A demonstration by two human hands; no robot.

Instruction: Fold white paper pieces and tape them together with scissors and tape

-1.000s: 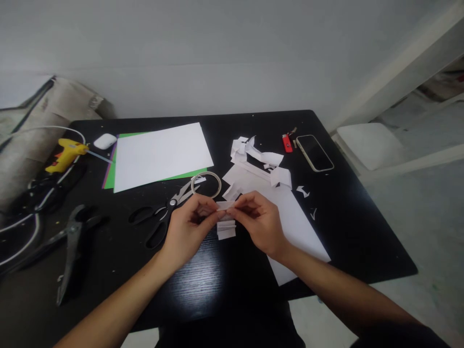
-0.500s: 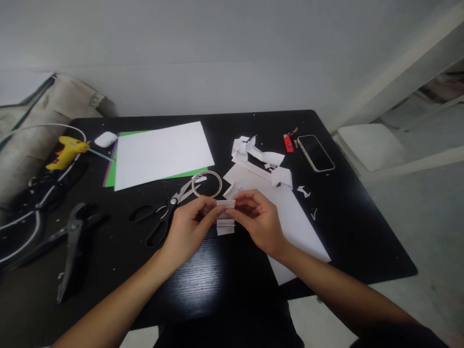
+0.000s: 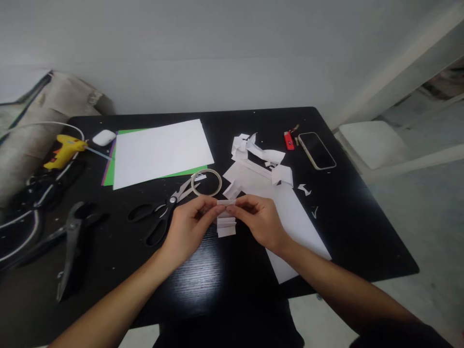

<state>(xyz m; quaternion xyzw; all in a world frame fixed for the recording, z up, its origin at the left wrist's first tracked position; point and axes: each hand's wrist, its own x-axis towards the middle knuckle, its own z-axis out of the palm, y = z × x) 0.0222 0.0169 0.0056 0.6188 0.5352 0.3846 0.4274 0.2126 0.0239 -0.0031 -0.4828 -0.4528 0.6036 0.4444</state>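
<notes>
Between my two hands is a small strip of white paper (image 3: 226, 228) with several crosswise folds, its lower end hanging down. My left hand (image 3: 194, 220) pinches its left edge between thumb and fingers. On the right edge, the thumb and fingers of my right hand (image 3: 259, 217) are closed in the same way. Just beyond my left hand lie black-handled scissors (image 3: 173, 199) with open blades, and a ring-shaped roll of tape (image 3: 220, 181) rests over their tips. White paper scraps (image 3: 281, 174) and a white sheet (image 3: 300, 227) lie beyond and beside my right hand.
White paper (image 3: 163, 152) covers green sheets at the back left. A yellow glue gun (image 3: 63, 151), a white case (image 3: 104, 137) and pliers (image 3: 72, 241) are on the left of the black table (image 3: 362, 232). A red lighter (image 3: 289, 140) and a phone (image 3: 317, 151) lie back right.
The lower end of the folded paper strip hangs slightly lower, and my right-hand fingers have curled in a little. Both hands keep hold of it; the view has shifted slightly.
</notes>
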